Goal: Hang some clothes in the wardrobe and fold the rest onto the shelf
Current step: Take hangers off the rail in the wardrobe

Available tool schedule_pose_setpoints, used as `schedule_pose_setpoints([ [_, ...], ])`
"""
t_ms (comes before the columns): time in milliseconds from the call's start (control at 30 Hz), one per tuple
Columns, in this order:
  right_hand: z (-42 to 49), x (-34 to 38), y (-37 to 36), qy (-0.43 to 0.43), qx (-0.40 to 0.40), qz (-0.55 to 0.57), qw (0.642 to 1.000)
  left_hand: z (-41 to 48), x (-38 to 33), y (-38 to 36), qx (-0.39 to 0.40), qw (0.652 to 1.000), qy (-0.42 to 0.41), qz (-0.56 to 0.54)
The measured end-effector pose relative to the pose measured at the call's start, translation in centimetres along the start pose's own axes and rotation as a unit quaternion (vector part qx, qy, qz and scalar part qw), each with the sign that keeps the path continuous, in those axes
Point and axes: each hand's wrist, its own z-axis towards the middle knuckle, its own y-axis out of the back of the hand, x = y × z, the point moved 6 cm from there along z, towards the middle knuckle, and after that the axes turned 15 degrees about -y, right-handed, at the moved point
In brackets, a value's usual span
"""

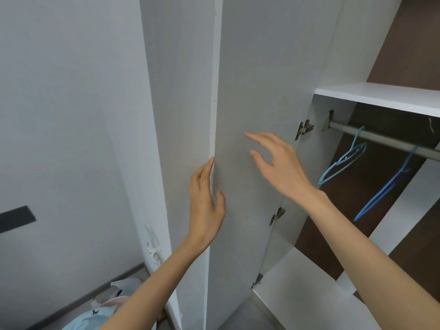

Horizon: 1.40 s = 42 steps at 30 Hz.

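While the wardrobe door [250,91] stands swung open through the middle of the view, both hands are up at it and neither holds anything. Left hand [206,206] sits at about 6 o'clock of centre: fingers [206,173] straight and together, lying along the door's free vertical edge, one tip touching the white edge strip, thumb out over the inner face. Released, not clamped round the edge as far as I can see. Right hand [278,163] is at 2 o'clock of the left one: fingers spread, slightly bent, released, close to the door's inner face; cannot tell whether the tips touch the panel.

Hinges run down the door's hinged side: top hinge [303,128] at 2 o'clock of the right hand, middle hinge [277,215] at its 6 o'clock, bottom hinge [256,281] lower again.

Wardrobe interior fills the 3 o'clock side. White upper shelf [381,96] at 2 o'clock, metal rail [381,139] just under it. Light blue hanger [342,160] hooks on the rail near the hinge side; dark blue hanger [385,186] hangs at its 4 o'clock. Both tilted, blurred. White lower shelf [297,282] at 5 o'clock.

Clothes [95,315]: pale blue and pink bundle at 7 o'clock, on the frame's bottom edge, outside the wardrobe, partly hidden by the left forearm, well apart from rail and shelves. Grey wall [59,115] at 9 o'clock carries a dark strip [16,217]
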Motion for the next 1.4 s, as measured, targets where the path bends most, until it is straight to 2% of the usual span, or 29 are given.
schedule_pose_setpoints([
  [100, -2.1, -1.3, 2.7, -0.024, -0.048, 0.020, 0.998, -0.2, -2.1, -0.5, 0.000, 1.000, -0.014, -0.003],
  [267, -5.7, -5.7, 7.7, -0.091, -0.094, 0.018, 0.991, -0.9, -5.1, -4.7, 0.053, 0.996, 0.021, -0.075],
  [533, -11.2, -16.0, 14.4, -0.226, -0.136, 0.001, 0.964, -1.9, -8.9, -15.6, 0.138, 0.978, 0.035, -0.151],
  [700, -12.9, -22.6, 17.2, -0.323, -0.151, 0.025, 0.934, -0.9, -10.0, -23.0, 0.180, 0.963, 0.036, -0.197],
  [867, -13.1, -28.3, 18.9, -0.395, -0.162, 0.020, 0.904, 0.1, -8.7, -32.4, 0.289, 0.938, 0.040, -0.185],
  [1000, -12.0, -32.9, 19.5, -0.419, -0.168, -0.002, 0.892, 0.1, -6.4, -41.5, 0.389, 0.903, 0.080, -0.161],
  [1133, -10.2, -37.1, 20.0, -0.437, -0.154, -0.046, 0.885, -0.3, -4.2, -49.6, 0.452, 0.873, 0.109, -0.149],
  [1333, -7.0, -42.4, 20.2, -0.455, -0.141, -0.087, 0.875, 1.0, -4.5, -54.5, 0.401, 0.883, 0.108, -0.217],
  [1400, -5.8, -43.9, 20.0, -0.461, -0.140, -0.089, 0.872, 1.8, -4.4, -54.7, 0.379, 0.894, 0.084, -0.224],
])
